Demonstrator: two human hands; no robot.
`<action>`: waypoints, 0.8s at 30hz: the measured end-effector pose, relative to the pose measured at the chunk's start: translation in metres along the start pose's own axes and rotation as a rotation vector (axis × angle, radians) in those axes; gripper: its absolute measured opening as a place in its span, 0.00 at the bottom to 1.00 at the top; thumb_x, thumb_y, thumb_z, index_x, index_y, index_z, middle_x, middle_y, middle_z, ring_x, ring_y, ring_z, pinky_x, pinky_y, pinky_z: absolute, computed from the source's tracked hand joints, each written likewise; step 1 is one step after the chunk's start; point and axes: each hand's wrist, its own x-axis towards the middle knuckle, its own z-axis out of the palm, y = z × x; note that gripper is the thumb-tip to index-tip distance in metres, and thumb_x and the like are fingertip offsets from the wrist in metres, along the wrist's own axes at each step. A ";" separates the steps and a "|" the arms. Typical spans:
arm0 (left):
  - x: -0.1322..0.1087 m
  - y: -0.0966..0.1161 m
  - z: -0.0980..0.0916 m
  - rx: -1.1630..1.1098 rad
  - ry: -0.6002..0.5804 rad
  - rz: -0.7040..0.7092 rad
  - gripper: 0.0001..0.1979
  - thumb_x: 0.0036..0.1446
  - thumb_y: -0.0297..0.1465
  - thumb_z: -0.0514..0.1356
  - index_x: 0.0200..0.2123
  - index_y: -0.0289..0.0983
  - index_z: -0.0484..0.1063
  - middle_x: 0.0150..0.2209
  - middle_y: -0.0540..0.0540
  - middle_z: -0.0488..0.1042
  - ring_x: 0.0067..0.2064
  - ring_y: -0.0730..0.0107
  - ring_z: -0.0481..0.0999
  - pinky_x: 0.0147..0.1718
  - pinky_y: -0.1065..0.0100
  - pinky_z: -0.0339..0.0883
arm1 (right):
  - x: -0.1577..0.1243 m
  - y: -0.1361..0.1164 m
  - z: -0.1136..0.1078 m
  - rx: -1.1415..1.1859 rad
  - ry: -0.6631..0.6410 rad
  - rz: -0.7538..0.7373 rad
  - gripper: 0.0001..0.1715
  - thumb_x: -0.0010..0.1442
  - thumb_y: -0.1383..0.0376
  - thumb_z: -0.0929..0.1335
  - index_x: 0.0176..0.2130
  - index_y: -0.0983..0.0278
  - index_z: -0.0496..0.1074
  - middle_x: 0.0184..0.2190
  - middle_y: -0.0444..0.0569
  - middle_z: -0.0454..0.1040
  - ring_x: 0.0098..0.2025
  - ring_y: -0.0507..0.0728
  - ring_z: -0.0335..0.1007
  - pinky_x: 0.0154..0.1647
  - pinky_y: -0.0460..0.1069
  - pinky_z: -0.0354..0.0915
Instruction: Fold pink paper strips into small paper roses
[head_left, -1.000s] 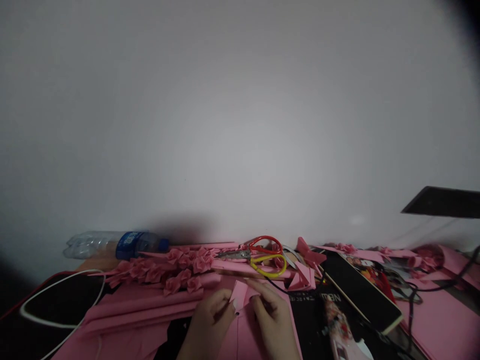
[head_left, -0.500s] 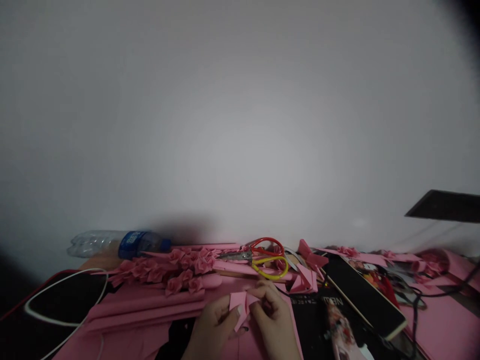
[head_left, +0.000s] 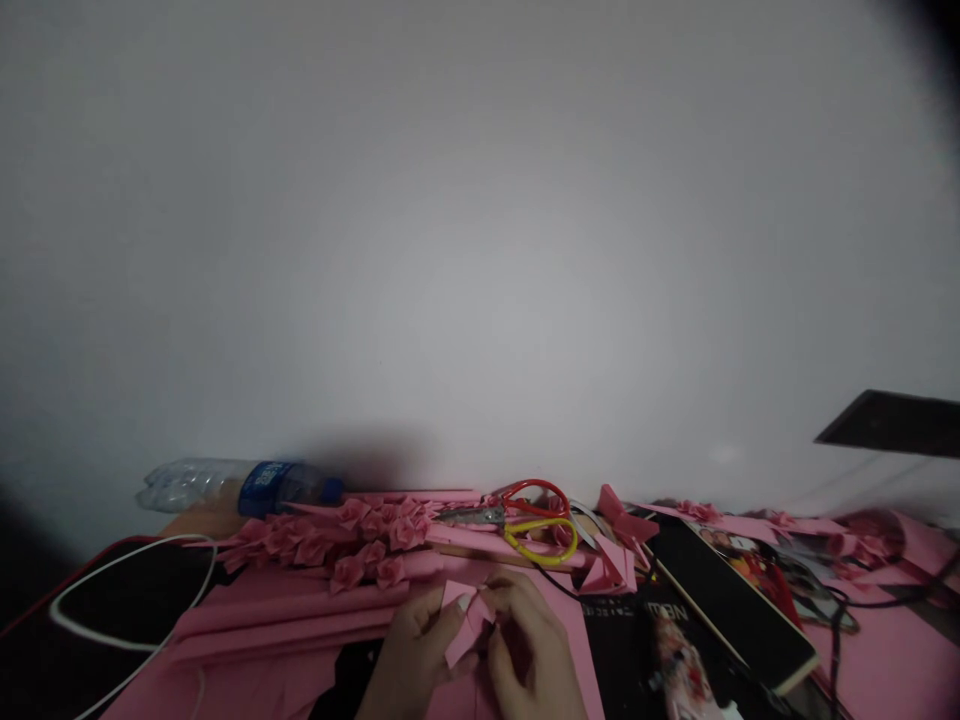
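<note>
Left hand [head_left: 411,648] had a small folded pink paper [head_left: 474,628] gripped, thumb across its face; fingers behind mostly hidden. Right hand [head_left: 535,640] was curled in at the paper's right side, thumb and fingertips bunched there; contact looked likely, exact pinch couldn't be told. Paper sat above the pink sheet [head_left: 577,630], mid-width, well short of the bench's [head_left: 112,605] far edge, where the wall began. Near edge was out of view.

Handling, my read: next to no weight, thin, bendy on flat faces, stiffer along folds. Didn't look slippery. Weak spots were the creases and corners: a hard squeeze would have crushed them, a sharp tug could have torn them. Best hold was a light thumb-and-finger pinch on doubled layers near the outer edges. Scissors [head_left: 495,514] lay just beyond, toward the far edge.
</note>
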 end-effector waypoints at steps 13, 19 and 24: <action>0.002 0.000 0.005 0.011 0.067 0.018 0.20 0.31 0.44 0.68 0.22 0.35 0.70 0.20 0.51 0.69 0.26 0.71 0.69 0.26 0.71 0.65 | -0.006 0.006 -0.003 -0.238 -0.092 -0.094 0.31 0.45 0.79 0.62 0.49 0.64 0.70 0.49 0.53 0.72 0.51 0.59 0.67 0.52 0.53 0.64; -0.004 0.007 0.007 0.053 0.095 0.004 0.18 0.33 0.43 0.66 0.25 0.36 0.69 0.25 0.49 0.72 0.31 0.66 0.72 0.29 0.68 0.66 | -0.006 0.006 -0.002 -0.167 -0.085 -0.102 0.33 0.46 0.79 0.62 0.51 0.63 0.69 0.49 0.53 0.71 0.52 0.59 0.66 0.52 0.53 0.64; -0.005 0.007 0.005 0.039 0.070 0.013 0.20 0.33 0.43 0.67 0.29 0.36 0.70 0.29 0.48 0.74 0.35 0.62 0.74 0.37 0.62 0.67 | -0.007 0.006 -0.002 0.027 -0.002 0.104 0.23 0.53 0.74 0.62 0.48 0.62 0.71 0.48 0.53 0.72 0.50 0.59 0.68 0.50 0.53 0.65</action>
